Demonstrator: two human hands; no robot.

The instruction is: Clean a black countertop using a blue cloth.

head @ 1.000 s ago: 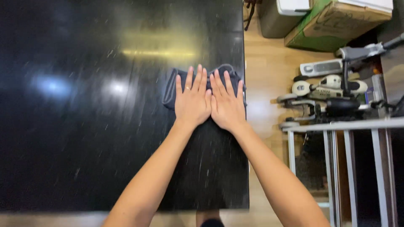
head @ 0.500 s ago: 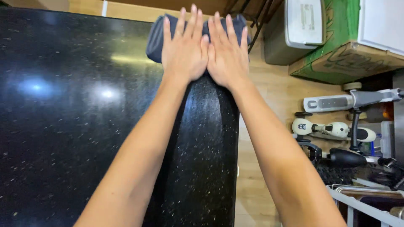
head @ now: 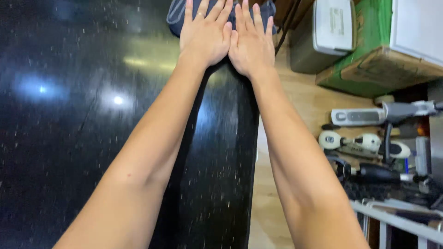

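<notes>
At the top of the frame, our left hand (head: pixel 203 34) and right hand (head: pixel 251 44) lie flat and open on the dark cloth (head: pixel 177 16), gripping nothing; it could slide off the black table (head: pixel 69 138).

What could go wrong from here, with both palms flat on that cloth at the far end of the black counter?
1. The dark cloth sits near the counter far corner; a further push could slide it off the edge.
2. Left hand and right hand press with arms fully stretched, so a slip on the glossy top could pitch the person forward.
3. The right hand is close to the side edge, above the boxes on the floor.
</notes>
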